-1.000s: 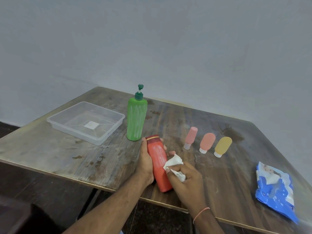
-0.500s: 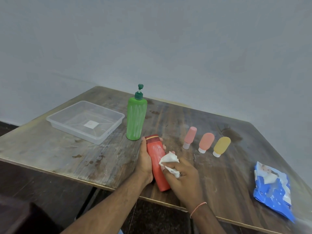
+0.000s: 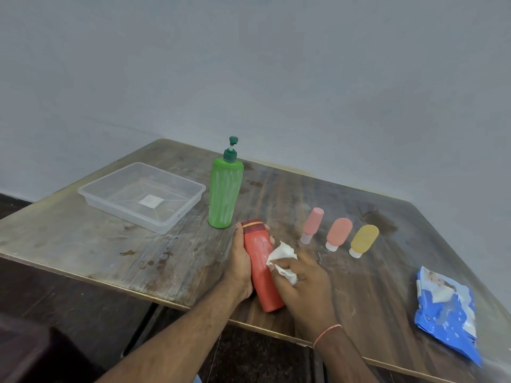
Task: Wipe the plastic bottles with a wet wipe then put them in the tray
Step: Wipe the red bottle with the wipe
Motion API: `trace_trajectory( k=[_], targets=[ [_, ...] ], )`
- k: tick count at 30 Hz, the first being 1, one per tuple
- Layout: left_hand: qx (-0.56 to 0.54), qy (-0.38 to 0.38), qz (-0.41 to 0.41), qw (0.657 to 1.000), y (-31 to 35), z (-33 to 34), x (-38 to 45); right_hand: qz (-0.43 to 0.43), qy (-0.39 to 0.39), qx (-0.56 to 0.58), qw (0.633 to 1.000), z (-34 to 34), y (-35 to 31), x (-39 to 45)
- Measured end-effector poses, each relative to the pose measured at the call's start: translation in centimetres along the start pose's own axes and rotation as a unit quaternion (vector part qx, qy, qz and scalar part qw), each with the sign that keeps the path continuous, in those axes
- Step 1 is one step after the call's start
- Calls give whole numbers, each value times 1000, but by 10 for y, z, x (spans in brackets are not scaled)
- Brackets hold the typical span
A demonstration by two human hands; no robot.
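A: Clutter first. What do we have around the work?

B: Table (image 3: 116, 244) fills the lower half of the frame, scuffed dark wood with pale streaks. At centre left we see the clear tray (image 3: 177, 217), with only a white label on its floor. Just right of it stands the green pump bottle (image 3: 225, 194), upright, smeared with white. Right of centre, three small tubes stand cap-down in a row: pink (image 3: 312, 225), orange (image 3: 338, 233) and yellow (image 3: 362, 239). At lower right lies the blue wipes pack (image 3: 445, 310), crumpled, flap peeled open.

A: Does anything block the way to the tray?

B: The pump bottle stands between our hands and the tray's right end; the rest of that stretch is bare wood.

A: And the red bottle (image 3: 260, 261)?

B: Lower centre, near the table's front edge, tilted with its darker, gold-banded cap pointing up-frame. White smears show on the upper body.

A: Hands?

B: Our left hand (image 3: 240, 266) grips it from the left, fingertips curling round by the cap. Our right hand (image 3: 304, 283) pinches the bunched white wipe (image 3: 282, 258) and presses it against the bottle's right side.
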State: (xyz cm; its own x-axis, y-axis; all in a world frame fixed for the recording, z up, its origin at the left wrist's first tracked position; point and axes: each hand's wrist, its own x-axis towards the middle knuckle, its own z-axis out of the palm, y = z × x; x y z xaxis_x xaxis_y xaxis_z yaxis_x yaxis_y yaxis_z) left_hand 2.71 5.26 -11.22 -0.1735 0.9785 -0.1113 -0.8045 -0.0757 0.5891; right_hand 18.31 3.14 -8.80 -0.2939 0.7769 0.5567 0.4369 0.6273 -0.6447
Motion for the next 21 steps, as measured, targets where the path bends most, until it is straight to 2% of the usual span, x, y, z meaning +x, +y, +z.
trace_trajectory(
  k=[5, 10, 14, 19, 21],
  targets=[
    [8, -3, -14, 1000, 3, 1, -1, -80, -60, 12, 995, 1, -2, -7],
    [10, -12, -14, 1000, 2, 3, -3, -41, -15, -16, 999, 1, -2, 3],
    [-12, -14, -16, 1000, 3, 2, -3, -111, -80, -18, 990, 5, 0, -4],
    [-7, -26, -37, 999, 1, 4, -2, -184, -103, -74, 975, 3, -6, -2],
    [-1, -12, -28, 1000, 0, 2, -3, -182, -94, -108, 973, 7, -12, 1]
  ],
)
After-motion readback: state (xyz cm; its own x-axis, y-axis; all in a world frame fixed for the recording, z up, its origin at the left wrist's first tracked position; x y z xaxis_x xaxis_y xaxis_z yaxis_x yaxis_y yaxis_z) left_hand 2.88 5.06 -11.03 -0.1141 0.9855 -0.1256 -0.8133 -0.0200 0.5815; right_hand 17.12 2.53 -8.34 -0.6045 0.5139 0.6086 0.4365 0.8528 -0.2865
